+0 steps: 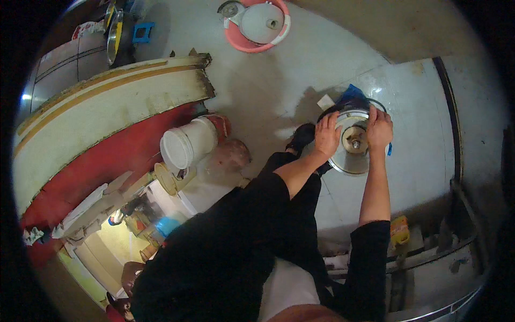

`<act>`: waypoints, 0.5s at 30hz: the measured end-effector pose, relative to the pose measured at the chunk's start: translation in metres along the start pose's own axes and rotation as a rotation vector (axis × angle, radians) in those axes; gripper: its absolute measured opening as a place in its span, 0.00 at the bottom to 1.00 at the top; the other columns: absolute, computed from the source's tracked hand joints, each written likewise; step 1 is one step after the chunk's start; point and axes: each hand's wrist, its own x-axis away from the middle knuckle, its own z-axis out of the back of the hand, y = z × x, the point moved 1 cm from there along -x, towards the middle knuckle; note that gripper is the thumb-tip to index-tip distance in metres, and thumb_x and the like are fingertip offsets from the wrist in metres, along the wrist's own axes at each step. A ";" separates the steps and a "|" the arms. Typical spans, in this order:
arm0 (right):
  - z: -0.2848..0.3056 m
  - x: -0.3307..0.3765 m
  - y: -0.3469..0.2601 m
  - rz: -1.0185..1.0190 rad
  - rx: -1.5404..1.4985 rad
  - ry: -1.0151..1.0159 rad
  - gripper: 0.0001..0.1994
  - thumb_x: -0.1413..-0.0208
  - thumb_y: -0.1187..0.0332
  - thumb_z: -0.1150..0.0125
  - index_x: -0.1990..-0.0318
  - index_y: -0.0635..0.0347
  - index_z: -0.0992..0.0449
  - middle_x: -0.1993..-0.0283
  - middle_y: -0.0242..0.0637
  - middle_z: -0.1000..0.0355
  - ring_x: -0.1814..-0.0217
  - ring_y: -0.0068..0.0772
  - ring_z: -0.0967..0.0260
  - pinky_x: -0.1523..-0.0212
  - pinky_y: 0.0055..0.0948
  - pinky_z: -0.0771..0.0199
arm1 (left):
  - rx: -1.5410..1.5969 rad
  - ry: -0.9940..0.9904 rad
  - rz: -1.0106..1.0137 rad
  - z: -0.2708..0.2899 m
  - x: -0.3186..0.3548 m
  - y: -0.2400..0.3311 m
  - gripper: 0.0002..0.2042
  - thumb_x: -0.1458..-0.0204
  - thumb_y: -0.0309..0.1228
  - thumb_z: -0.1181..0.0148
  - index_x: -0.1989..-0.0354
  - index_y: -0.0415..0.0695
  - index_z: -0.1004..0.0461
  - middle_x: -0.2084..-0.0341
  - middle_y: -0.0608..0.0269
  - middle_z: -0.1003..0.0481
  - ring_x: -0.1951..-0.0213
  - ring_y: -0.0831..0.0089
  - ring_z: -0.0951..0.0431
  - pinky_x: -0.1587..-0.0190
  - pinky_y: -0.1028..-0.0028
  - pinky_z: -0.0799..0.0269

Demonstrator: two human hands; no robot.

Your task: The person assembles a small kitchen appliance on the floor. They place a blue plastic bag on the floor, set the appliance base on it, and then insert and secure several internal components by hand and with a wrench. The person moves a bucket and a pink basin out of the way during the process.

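Both my hands are at a round, silvery metal lid [343, 161] with a tan-brown circle and a small knob-like part in its middle. My left hand [328, 135] bends its fingers over the lid's left side. Against the opposite side, my right hand [380, 129] has its fingers curled at the rim. Under and behind the lid shows something dark with a blue plastic bag [351, 92]; its shape is mostly hidden. A small white piece [325, 102] lies beside it. My black shoe [303, 137] stands on the floor to the left.
A pink basin [238, 40] with a pale round lid stands on the tiled floor ahead. White buckets [177, 149] sit at the left by a red-sided counter [118, 172]. A yellow package [399, 231] lies on a rack at the lower right. A blue stool [142, 32] is far left.
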 end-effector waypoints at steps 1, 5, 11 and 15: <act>-0.006 -0.002 0.001 -0.052 0.069 -0.080 0.24 0.36 0.46 0.57 0.52 0.53 0.22 0.54 0.44 0.26 0.53 0.51 0.29 0.57 0.47 0.28 | 0.002 0.004 0.004 0.001 -0.001 0.001 0.25 0.47 0.29 0.41 0.41 0.44 0.38 0.50 0.49 0.32 0.49 0.48 0.32 0.48 0.56 0.36; -0.015 -0.002 0.003 -0.063 0.099 -0.080 0.22 0.34 0.49 0.61 0.54 0.51 0.22 0.58 0.41 0.26 0.55 0.49 0.28 0.59 0.47 0.27 | 0.068 -0.010 0.007 0.006 0.000 0.006 0.24 0.48 0.29 0.40 0.42 0.43 0.37 0.49 0.48 0.34 0.48 0.47 0.34 0.47 0.56 0.37; -0.012 -0.006 0.002 -0.018 0.076 -0.083 0.18 0.34 0.57 0.59 0.57 0.55 0.23 0.57 0.43 0.26 0.56 0.50 0.29 0.59 0.45 0.27 | 1.097 -0.578 0.710 0.019 -0.078 -0.081 0.17 0.45 0.40 0.41 0.53 0.41 0.27 0.63 0.59 0.23 0.63 0.69 0.23 0.60 0.69 0.28; -0.015 -0.004 0.006 0.020 0.036 -0.089 0.16 0.34 0.59 0.58 0.57 0.56 0.23 0.54 0.42 0.26 0.54 0.49 0.28 0.55 0.42 0.27 | 0.579 0.014 0.448 0.028 -0.257 -0.177 0.13 0.47 0.35 0.38 0.60 0.37 0.27 0.71 0.58 0.23 0.73 0.70 0.25 0.66 0.69 0.28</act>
